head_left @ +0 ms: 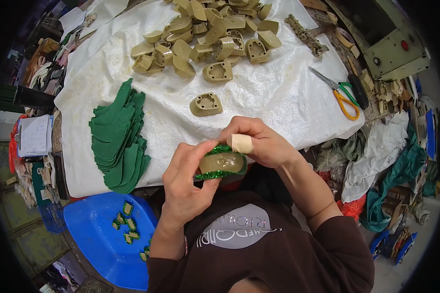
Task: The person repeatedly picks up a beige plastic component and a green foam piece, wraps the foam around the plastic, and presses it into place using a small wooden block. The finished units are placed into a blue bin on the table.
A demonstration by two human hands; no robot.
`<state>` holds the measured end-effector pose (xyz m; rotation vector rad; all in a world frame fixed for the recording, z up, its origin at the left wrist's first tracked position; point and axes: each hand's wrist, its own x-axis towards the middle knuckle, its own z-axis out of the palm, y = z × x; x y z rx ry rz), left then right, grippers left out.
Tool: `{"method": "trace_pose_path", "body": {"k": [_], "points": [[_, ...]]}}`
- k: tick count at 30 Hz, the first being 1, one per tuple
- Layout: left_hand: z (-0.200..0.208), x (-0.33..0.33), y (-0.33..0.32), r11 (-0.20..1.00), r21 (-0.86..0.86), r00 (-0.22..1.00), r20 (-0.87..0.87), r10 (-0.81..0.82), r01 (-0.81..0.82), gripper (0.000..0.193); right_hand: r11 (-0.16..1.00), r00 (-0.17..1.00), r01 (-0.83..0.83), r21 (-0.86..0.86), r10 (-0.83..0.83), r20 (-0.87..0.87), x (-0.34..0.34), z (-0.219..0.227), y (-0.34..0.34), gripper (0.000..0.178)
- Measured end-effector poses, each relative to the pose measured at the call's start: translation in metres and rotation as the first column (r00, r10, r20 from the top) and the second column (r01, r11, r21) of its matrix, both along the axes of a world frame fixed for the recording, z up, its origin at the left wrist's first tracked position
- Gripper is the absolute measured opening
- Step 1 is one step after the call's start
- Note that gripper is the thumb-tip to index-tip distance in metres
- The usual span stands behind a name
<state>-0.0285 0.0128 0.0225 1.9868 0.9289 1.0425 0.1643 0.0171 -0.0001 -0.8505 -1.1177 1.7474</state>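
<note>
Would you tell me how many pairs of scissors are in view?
1: the scissors with green and orange handles lie at the right edge of the white sheet. More may be hidden in the clutter beyond.

Your hands meet at lower centre, below the heel block (206,104); the heel pile (210,34) lies upper centre, fabric stack (120,139) left, scissors (341,93) right, tub (100,239) lower left.

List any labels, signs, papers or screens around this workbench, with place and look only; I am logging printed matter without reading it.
Clipboard with paper: left edge of the bench; white lined sheet under a red clip, handwriting too small to tell.
Loose papers: upper left corner; white sheets.
Machine panel: upper right; pale green metal box with a red button and a dark knob.
Printed emblem: on the person's dark brown top; grey oval with white lettering.
No screens in view.
</note>
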Motion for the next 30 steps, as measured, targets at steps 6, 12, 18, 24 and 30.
{"method": "trace_pose_path", "body": {"k": [6,12,18,24,30], "points": [[0.013,0.003,-0.004,0.996,-0.058,0.978,-0.203,0.051,-0.063,0.058,0.911,0.860,-0.026,0.412,-0.190,0.474,0.000,0.016,-0.005,0.021],[-0.006,0.008,0.000,0.989,0.094,0.993,-0.015,0.118,-0.116,0.049,0.993,0.998,0.044,0.109,-0.039,-0.053,0.000,-0.004,-0.005,0.033],[-0.010,0.023,-0.008,0.948,0.218,0.960,-0.102,0.259,-0.233,0.050,0.968,0.971,0.182,0.173,-0.205,0.120,-0.013,0.007,-0.015,0.029],[-0.016,0.032,-0.004,0.889,0.356,0.928,-0.126,0.351,-0.288,0.053,0.943,0.949,0.315,0.106,-0.312,-0.041,-0.025,-0.011,-0.016,0.034],[-0.018,0.028,-0.009,0.858,0.337,0.894,-0.089,0.439,-0.387,0.054,0.992,0.911,0.105,-0.070,-0.124,-0.394,-0.029,-0.015,-0.018,0.043]]}}
